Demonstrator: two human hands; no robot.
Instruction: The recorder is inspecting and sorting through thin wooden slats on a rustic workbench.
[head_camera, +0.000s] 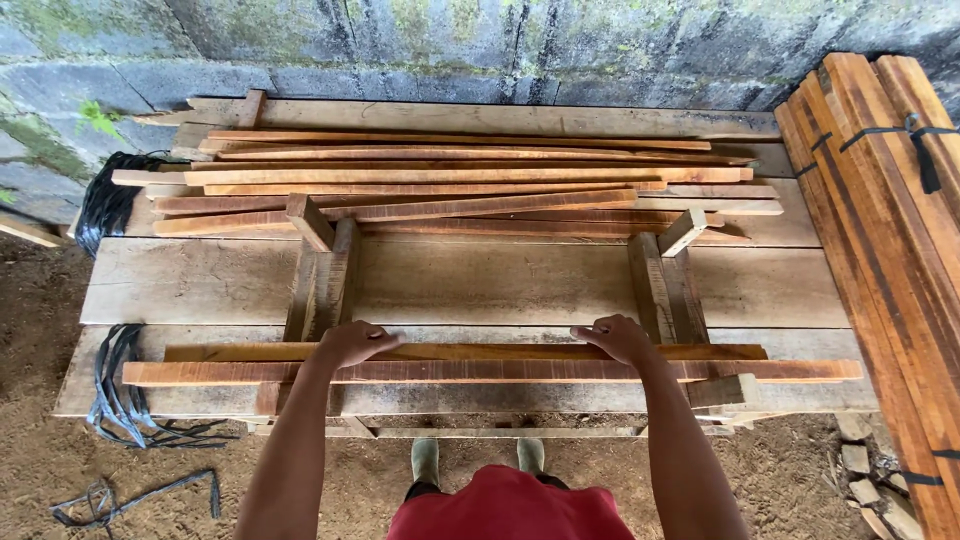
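- Our left hand (355, 342) lies palm down with the fingers curled over the far edge of a long wooden slat (465, 352), gripping it close to the front edge of the plank workbench (500, 285).
- Our right hand (617, 338) rests on the same slat further along, its fingers bent over the top in a loose clasp (how firmly it grips, we cannot tell).
- That slat sits just behind a second, longer slat (490, 371), and the two run side by side along the bench's front edge, touching.
- Both slats cross two pairs of short upright blocks: one pair (322, 280) towards the left end of the bench, the other (665, 285) towards the right end.
- Along the back edge of the bench we see a loose heap of thin reddish strips (450, 185), laid lengthwise and overlapping.
- Beside the right end of the bench a bundle of long boards (880, 230) is bound with dark straps.
- At the left end a coil of black strapping (108, 200) hangs near the back corner, and more black straps (125, 400) dangle off the front corner onto the dirt floor (40, 330).
- Behind it all stands a mossy block wall (450, 45).
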